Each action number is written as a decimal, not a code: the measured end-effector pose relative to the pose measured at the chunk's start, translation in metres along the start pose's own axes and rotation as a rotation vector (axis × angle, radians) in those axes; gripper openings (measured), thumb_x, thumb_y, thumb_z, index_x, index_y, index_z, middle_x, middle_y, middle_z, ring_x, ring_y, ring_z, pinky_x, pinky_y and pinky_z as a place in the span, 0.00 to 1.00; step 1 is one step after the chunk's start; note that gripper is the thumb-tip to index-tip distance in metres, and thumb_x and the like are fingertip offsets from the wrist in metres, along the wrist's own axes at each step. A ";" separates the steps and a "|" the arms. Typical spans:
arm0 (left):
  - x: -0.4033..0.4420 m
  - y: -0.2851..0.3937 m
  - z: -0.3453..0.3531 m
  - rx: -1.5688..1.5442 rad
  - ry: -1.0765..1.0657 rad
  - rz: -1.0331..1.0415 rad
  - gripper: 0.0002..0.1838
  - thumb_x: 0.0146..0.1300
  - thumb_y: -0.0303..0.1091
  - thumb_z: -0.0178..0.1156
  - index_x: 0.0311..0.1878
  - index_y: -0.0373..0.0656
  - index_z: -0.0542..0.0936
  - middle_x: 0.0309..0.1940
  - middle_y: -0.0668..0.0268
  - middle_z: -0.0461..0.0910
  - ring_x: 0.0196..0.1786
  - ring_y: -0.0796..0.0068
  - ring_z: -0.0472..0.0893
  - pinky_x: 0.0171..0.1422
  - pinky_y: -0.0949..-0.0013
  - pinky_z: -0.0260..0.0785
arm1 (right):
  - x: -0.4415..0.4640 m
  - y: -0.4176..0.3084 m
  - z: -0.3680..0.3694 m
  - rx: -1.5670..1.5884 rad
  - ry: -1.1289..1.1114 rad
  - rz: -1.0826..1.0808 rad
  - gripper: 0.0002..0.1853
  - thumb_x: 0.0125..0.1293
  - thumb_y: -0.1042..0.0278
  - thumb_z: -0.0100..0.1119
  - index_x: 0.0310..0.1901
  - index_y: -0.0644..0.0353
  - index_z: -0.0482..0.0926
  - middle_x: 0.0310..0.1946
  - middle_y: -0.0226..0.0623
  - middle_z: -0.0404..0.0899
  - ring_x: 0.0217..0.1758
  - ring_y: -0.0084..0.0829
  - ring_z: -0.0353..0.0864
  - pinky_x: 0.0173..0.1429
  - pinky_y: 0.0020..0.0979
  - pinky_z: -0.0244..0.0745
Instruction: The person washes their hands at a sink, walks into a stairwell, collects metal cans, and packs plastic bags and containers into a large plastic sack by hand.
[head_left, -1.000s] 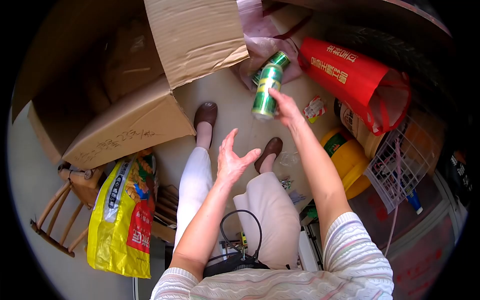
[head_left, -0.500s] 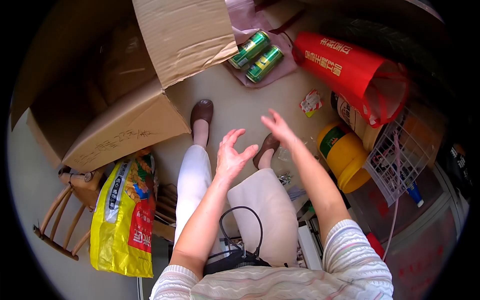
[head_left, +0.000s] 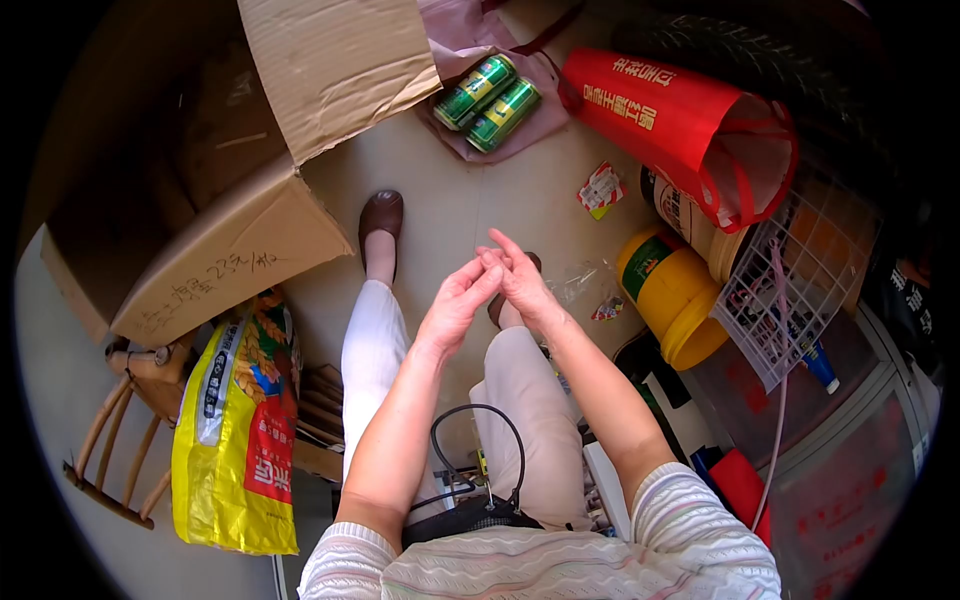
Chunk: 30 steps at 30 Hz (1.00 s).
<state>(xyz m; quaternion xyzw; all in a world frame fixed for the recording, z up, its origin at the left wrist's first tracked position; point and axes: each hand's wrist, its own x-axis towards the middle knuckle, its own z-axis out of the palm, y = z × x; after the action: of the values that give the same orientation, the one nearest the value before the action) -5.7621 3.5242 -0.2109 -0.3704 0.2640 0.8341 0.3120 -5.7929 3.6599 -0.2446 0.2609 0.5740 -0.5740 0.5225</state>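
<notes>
My left hand (head_left: 459,308) and my right hand (head_left: 527,287) meet in front of my legs, above the floor. Their fingertips touch or overlap. The right hand's fingers stretch out, with one pointing up and to the left. On the left hand the fingers reach forward, partly covered by the right one. I see no object in either hand. Two green cans (head_left: 475,92) lie side by side on a pink cloth bag (head_left: 480,150) ahead of the hands. A small red-and-white packet (head_left: 602,188) lies to the right of them.
A large open cardboard box (head_left: 235,260) stands at the left, above a yellow printed bag (head_left: 215,440) and a wooden chair (head_left: 120,430). To the right are a red bag (head_left: 670,120), a yellow bucket (head_left: 672,290) and a wire rack (head_left: 790,290). Clear plastic wrap (head_left: 580,285) lies on the floor.
My hands were apart with fingers spread; now they have come together, the right one moving left and down. The view has shifted slightly, and my legs have moved a little.
</notes>
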 end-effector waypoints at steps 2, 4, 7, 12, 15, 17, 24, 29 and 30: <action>0.000 -0.003 -0.001 -0.021 -0.027 0.027 0.28 0.57 0.49 0.51 0.56 0.43 0.65 0.53 0.68 0.67 0.57 0.77 0.62 0.55 0.72 0.53 | 0.005 -0.001 -0.004 -0.019 0.061 -0.035 0.41 0.51 0.50 0.59 0.61 0.59 0.50 0.56 0.45 0.59 0.57 0.35 0.62 0.60 0.32 0.54; 0.000 -0.005 -0.003 -0.048 -0.059 0.038 0.28 0.58 0.51 0.48 0.57 0.43 0.63 0.54 0.68 0.66 0.58 0.77 0.62 0.55 0.72 0.52 | 0.006 -0.008 -0.008 -0.052 0.113 -0.058 0.38 0.52 0.52 0.59 0.60 0.60 0.53 0.52 0.45 0.64 0.55 0.32 0.64 0.59 0.31 0.56; 0.002 -0.005 -0.007 -0.123 -0.105 0.037 0.29 0.60 0.54 0.41 0.59 0.44 0.61 0.56 0.67 0.64 0.59 0.76 0.60 0.56 0.71 0.52 | 0.011 -0.015 -0.016 -0.048 0.198 -0.034 0.33 0.54 0.54 0.57 0.58 0.61 0.58 0.49 0.42 0.68 0.55 0.29 0.64 0.58 0.29 0.56; 0.006 -0.006 -0.006 -0.245 -0.067 0.042 0.32 0.62 0.57 0.32 0.60 0.44 0.58 0.58 0.65 0.61 0.59 0.72 0.60 0.57 0.69 0.54 | 0.010 -0.016 -0.025 -0.192 0.379 -0.231 0.23 0.59 0.58 0.51 0.53 0.60 0.65 0.46 0.42 0.70 0.52 0.30 0.67 0.55 0.27 0.59; 0.008 -0.013 -0.005 -0.396 -0.063 0.035 0.33 0.61 0.58 0.34 0.60 0.40 0.57 0.56 0.65 0.63 0.59 0.74 0.61 0.56 0.72 0.55 | -0.016 -0.042 0.011 -0.898 0.313 -0.566 0.21 0.58 0.55 0.49 0.51 0.56 0.67 0.49 0.39 0.68 0.56 0.36 0.63 0.58 0.37 0.54; 0.011 -0.017 -0.004 -0.446 -0.075 0.072 0.34 0.61 0.58 0.34 0.60 0.39 0.57 0.55 0.65 0.64 0.59 0.74 0.61 0.55 0.75 0.56 | -0.026 -0.033 0.035 -1.175 0.234 -0.593 0.22 0.57 0.50 0.46 0.50 0.51 0.69 0.54 0.34 0.63 0.61 0.38 0.54 0.60 0.50 0.43; 0.009 -0.012 -0.001 -0.195 -0.233 -0.017 0.32 0.62 0.58 0.29 0.61 0.44 0.57 0.59 0.66 0.60 0.62 0.72 0.56 0.58 0.67 0.50 | -0.014 -0.002 -0.047 -1.220 0.319 -0.245 0.26 0.57 0.44 0.42 0.54 0.46 0.64 0.58 0.33 0.58 0.64 0.36 0.50 0.61 0.51 0.39; 0.009 -0.008 0.008 -0.062 -0.171 0.008 0.30 0.60 0.57 0.37 0.59 0.46 0.61 0.58 0.66 0.62 0.61 0.72 0.58 0.59 0.64 0.49 | -0.109 0.009 -0.115 -1.205 0.448 -0.038 0.24 0.58 0.50 0.44 0.54 0.54 0.64 0.54 0.38 0.64 0.59 0.35 0.59 0.59 0.43 0.49; 0.008 -0.005 0.011 -0.025 -0.158 0.011 0.30 0.60 0.56 0.39 0.59 0.47 0.62 0.58 0.66 0.62 0.61 0.72 0.59 0.58 0.64 0.49 | -0.130 0.010 -0.124 -1.208 0.468 -0.014 0.24 0.57 0.52 0.45 0.53 0.54 0.65 0.53 0.38 0.65 0.58 0.36 0.61 0.58 0.41 0.52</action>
<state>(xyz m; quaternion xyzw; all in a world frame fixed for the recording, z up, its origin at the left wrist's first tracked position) -5.7680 3.5375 -0.2113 -0.3056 0.2301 0.8658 0.3224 -5.7800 3.8169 -0.1567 0.0354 0.8962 -0.0812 0.4347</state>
